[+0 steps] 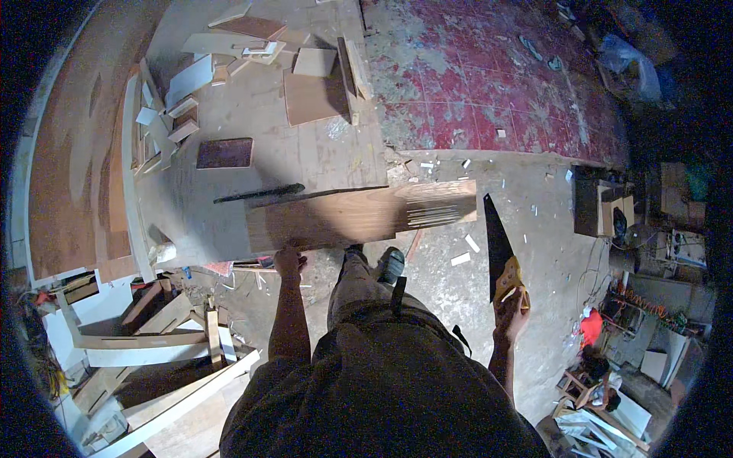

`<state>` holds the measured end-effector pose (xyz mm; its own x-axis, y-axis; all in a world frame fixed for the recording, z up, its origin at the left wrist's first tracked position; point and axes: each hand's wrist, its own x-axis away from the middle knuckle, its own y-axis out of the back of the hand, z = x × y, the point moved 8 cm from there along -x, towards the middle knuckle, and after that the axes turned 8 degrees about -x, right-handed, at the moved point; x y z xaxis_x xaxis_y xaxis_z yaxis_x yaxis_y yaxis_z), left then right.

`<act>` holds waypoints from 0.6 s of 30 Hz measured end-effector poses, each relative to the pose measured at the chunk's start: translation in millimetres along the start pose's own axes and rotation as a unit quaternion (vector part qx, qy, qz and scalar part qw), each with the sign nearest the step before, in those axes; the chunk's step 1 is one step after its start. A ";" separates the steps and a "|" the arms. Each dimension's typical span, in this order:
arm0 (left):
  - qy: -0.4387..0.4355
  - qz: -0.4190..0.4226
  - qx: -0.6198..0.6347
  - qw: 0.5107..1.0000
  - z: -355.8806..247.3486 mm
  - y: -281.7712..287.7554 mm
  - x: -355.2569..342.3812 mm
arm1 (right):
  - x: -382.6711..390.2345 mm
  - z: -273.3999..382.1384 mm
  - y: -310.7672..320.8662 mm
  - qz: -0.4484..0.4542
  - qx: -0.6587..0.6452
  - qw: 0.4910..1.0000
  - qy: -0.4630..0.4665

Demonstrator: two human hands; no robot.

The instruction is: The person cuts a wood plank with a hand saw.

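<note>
A long brown wooden board [336, 214] lies across the near edge of the worktable, its right part jutting out over the floor. Pale scratches or splinters run along that right end. My right hand [510, 309], out to the right of the board, is closed around the yellowish handle of a handsaw [500, 244]. The dark blade points up and away, apart from the board. My left hand [289, 262] is at the near edge of the board with its fingers curled; what they hold, if anything, is hidden. Behind the board lies a dark, narrow strip [259, 194].
Wood offcuts [237, 49] and a dark rectangular piece [224, 153] lie on the worktable [321, 156]. Boards and scraps [153, 343] are heaped at lower left. A worn red floor [489, 76] stretches beyond. Boxes [603, 202], cables and scrap crowd the right side.
</note>
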<state>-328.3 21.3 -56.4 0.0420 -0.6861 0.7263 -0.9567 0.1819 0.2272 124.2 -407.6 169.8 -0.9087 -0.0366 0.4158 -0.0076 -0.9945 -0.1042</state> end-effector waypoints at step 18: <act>-0.582 -0.135 0.059 0.800 -314.5 15.9 287.7 | 5.2 15.9 -28.6 0.019 -0.023 0.999 0.017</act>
<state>-240.9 48.4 360.2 0.0200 -0.8923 -0.4510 -0.9816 -0.1033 0.1608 126.4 -380.8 189.3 -0.9221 -0.0705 0.3805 0.0087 -0.9868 -0.1618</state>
